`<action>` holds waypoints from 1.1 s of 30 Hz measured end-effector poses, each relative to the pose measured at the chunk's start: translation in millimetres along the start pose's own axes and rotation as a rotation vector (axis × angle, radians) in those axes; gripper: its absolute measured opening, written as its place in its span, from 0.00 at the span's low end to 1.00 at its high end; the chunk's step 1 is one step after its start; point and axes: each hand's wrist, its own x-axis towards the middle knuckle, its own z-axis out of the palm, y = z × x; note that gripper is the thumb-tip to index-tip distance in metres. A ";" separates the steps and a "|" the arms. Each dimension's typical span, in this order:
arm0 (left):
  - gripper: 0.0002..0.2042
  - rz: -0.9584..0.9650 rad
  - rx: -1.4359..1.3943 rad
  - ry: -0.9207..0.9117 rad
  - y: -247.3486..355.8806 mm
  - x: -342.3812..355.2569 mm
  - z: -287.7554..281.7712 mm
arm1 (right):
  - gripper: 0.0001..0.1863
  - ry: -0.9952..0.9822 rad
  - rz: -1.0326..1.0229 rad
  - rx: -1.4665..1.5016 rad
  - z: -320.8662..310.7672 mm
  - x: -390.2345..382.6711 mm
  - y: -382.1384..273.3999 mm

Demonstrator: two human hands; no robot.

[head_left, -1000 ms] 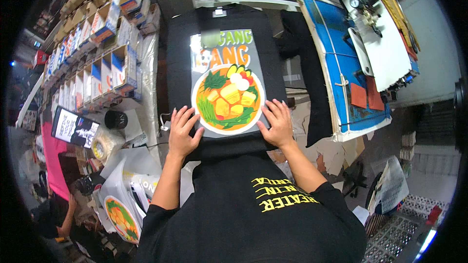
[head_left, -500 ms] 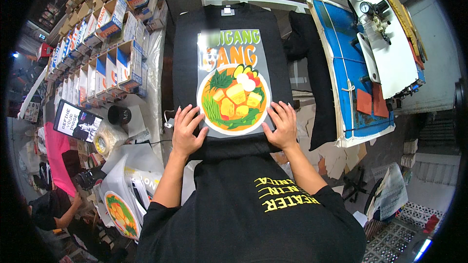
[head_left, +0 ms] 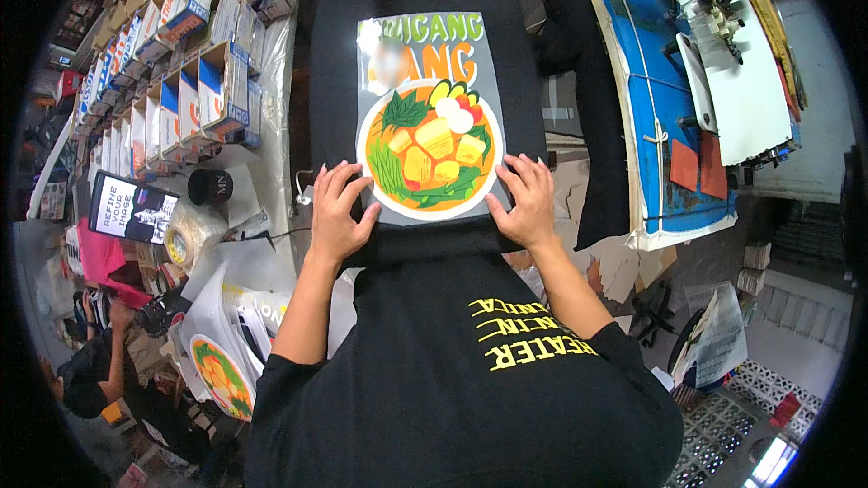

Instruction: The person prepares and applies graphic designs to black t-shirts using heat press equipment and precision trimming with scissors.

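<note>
A black T-shirt (head_left: pixel 334 63) lies spread out before me, its collar at the far end. On its chest rests a glossy transfer film (head_left: pixel 493 81) with green and orange lettering and a printed bowl of stew (head_left: pixel 434 149). My left hand (head_left: pixel 341 208) lies at the film's lower left edge, fingers spread and thumb pointing inward. At the lower right edge my right hand (head_left: pixel 526 203) mirrors it, with fingers apart and thumb on or beside the film. Neither hand grips anything. The shirt's right sleeve (head_left: pixel 601 154) hangs toward the blue board.
On the right stands a white press head (head_left: pixel 741 81) with a pressure gauge beside a blue board (head_left: pixel 651 81). Cardboard bins (head_left: pixel 199 99) line the left. Nearer are a tablet (head_left: pixel 134 208), a black mug (head_left: pixel 210 186), a tape roll (head_left: pixel 181 244) and another person (head_left: pixel 99 380).
The shirt and film appear higher in the picture as the view tilts down. My hands keep their places at the film's lower edges. The person at left has shifted, with the pink cloth lower.
</note>
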 end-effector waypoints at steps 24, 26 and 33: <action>0.16 -0.852 -1.865 0.510 -260.5 206.3 30.7 | 0.21 0.638 1.169 1.884 78.1 225.0 260.5; 0.15 -0.756 -1.910 0.558 -275.6 197.1 33.8 | 0.21 0.666 1.193 1.872 67.6 229.4 245.3; 0.16 -0.640 -1.963 0.759 -307.2 189.2 37.0 | 0.26 0.728 1.183 1.830 63.6 239.9 223.8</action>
